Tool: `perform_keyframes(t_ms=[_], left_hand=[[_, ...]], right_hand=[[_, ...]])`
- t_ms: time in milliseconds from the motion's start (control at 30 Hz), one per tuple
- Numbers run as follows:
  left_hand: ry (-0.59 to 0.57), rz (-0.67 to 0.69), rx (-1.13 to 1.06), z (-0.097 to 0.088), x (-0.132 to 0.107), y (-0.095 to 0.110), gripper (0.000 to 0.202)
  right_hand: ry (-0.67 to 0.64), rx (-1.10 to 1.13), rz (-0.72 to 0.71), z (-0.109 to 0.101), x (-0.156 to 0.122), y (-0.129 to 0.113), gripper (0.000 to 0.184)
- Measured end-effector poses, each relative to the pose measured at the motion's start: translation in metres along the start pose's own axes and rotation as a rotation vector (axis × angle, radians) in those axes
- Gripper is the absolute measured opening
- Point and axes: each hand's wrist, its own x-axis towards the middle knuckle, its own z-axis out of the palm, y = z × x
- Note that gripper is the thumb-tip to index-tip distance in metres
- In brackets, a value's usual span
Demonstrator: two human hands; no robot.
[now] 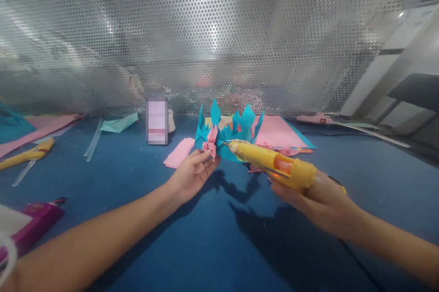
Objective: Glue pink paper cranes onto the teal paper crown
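Observation:
My left hand [197, 173] pinches a folded pink and blue paper piece, with the pink paper figure [210, 144] at the fingertips. Spiky blue folded paper [246, 123] spreads behind it and to the right; whether the two are joined I cannot tell. My right hand [320, 200] is wrapped round a yellow glue gun [281, 164]. Its nozzle points left and reaches the blue paper close beside the pink figure. An orange-red glow shows in the gun's side window. The fingers on the handle are partly hidden behind the gun's body.
A blue table [144, 246] carries pink paper strips [180, 152], pink sheets [279, 132] and a propped-up phone [157, 120]. To the left lie clear glue sticks [92, 141], a second yellow glue gun [30, 155] and a purple object [37, 223]. A perforated metal panel [192, 31] stands behind.

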Motion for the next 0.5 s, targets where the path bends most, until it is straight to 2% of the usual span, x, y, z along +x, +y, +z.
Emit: perform_keyframes(t_ms=[67,200,333,500], left_hand=[[-0.013,-0.011,0.000,0.001,0.000,-0.001,0.009],[-0.028,-0.016,0.008,0.001,0.000,-0.002,0.009],[-0.031,-0.016,-0.007,0.004,-0.002,-0.002,0.012],[-0.070,-0.033,-0.004,0.006,-0.004,-0.003,0.013]], right_hand=[[-0.002,0.017,0.014,0.003,-0.002,0.001,0.014],[-0.034,-0.029,-0.007,0.010,-0.007,0.000,0.031],[-0.092,-0.059,-0.012,0.015,-0.010,0.001,0.031],[-0.081,-0.057,-0.002,0.018,-0.012,0.003,0.033]])
